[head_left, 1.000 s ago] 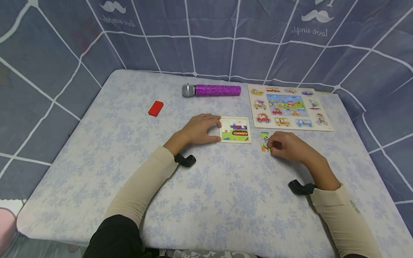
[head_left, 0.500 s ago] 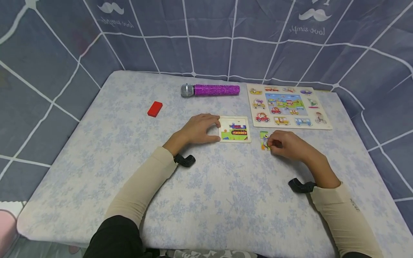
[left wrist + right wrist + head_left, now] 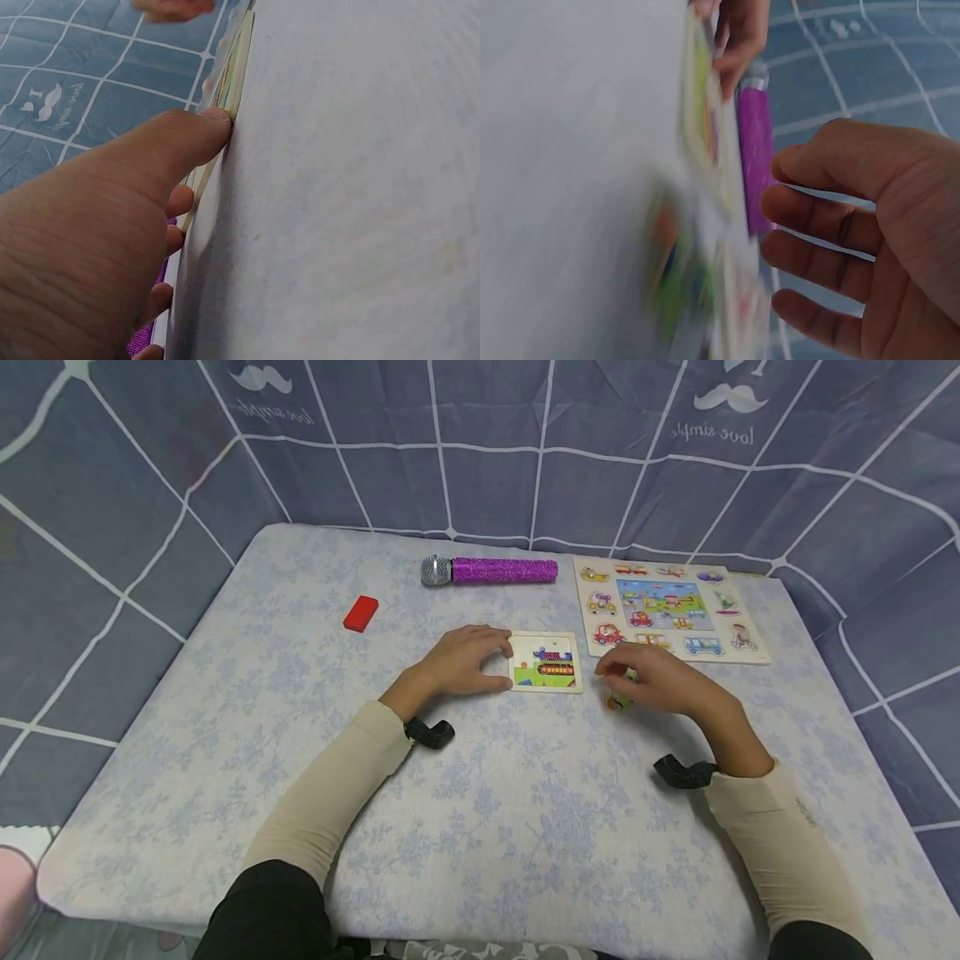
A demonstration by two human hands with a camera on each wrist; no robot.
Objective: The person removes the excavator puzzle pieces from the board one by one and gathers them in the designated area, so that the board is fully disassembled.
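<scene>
My left hand [image 3: 467,662] grips the left side of a small square puzzle board [image 3: 547,684], thumb and a finger at its near and far corners. In the left wrist view the thumb [image 3: 180,139] presses on the board's edge. The board carries a colourful train-like picture, with bare wood to the left and above. My right hand [image 3: 656,678] hovers over colourful puzzle pieces [image 3: 619,702] right of the board and partly hides them. In the right wrist view its loosely bent fingers hold nothing, and the pieces [image 3: 676,274] are blurred on the cloth.
A larger wooden puzzle board [image 3: 756,652] with vehicle pieces lies at the back right. A glittery purple microphone [image 3: 506,570] lies at the back, and a red block [image 3: 361,613] at the left. A dark curtain [image 3: 495,485] hangs behind the table.
My right hand has let go of the puzzle pieces, lifted and shifted left over them, its fingers opening. My left hand stays on the small puzzle board.
</scene>
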